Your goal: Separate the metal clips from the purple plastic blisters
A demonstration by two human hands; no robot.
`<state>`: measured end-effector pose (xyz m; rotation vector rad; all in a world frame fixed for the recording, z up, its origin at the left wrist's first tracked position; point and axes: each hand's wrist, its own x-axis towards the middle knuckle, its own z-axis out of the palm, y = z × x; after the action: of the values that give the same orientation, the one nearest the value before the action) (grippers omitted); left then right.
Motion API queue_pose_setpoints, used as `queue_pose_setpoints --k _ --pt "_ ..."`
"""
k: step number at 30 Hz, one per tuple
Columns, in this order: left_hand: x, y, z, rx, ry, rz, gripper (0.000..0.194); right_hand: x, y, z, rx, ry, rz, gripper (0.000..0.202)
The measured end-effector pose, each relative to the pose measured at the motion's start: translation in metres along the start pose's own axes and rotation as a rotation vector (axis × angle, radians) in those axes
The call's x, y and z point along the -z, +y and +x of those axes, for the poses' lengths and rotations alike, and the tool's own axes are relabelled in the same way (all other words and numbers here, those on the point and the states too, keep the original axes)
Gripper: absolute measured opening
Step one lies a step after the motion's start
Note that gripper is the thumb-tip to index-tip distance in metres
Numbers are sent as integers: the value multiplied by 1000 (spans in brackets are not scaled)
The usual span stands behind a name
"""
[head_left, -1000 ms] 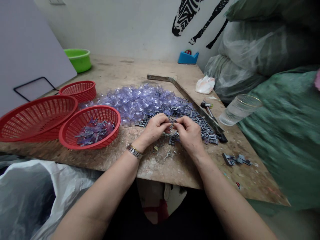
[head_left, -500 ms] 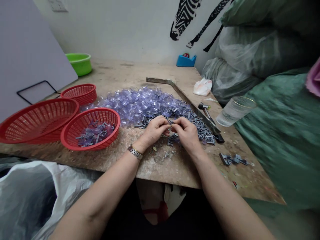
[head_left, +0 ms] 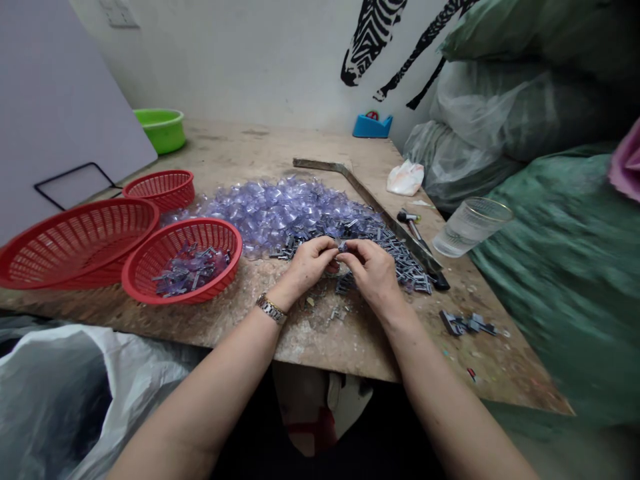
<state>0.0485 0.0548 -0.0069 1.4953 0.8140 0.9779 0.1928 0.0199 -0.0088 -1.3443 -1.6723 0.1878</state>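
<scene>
My left hand (head_left: 314, 265) and my right hand (head_left: 369, 268) meet over the near edge of a heap of parts, thumbs and fingertips pinched together. Between them shows a small plastic part (head_left: 342, 247), greyish and partly clear; the fingers cover most of it. Behind the hands lies a pile of clear purple plastic pieces (head_left: 270, 210). Small grey plastic parts (head_left: 400, 257) spread along its right side and under my right hand. To the left, a red basket (head_left: 131, 277) holds several purple pieces with grey parts among them.
Two more red baskets, a large one (head_left: 145, 223) and a small one (head_left: 186, 195), stand at the left. A bent metal bar (head_left: 367, 193) borders the heap, with a hammer (head_left: 413, 223) and a glass (head_left: 465, 230) beyond it. Grey pieces (head_left: 470, 323) lie near the right table edge.
My right hand's fingers have shifted slightly, and a bit more of the small part shows between the fingertips. The whole view has moved slightly; the baskets and heap stay put.
</scene>
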Motion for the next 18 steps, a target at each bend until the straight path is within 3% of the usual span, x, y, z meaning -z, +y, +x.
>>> queue_pose_setpoints --k 5,14,18 --pt "-1 1 -1 12 -26 -48 14 1 -4 0 -27 7 48 12" --pt "7 6 -3 68 -205 -184 26 8 -7 2 -172 -101 273 9" --pt "7 4 -4 76 -222 -219 31 6 -7 1 -184 -64 298 11"
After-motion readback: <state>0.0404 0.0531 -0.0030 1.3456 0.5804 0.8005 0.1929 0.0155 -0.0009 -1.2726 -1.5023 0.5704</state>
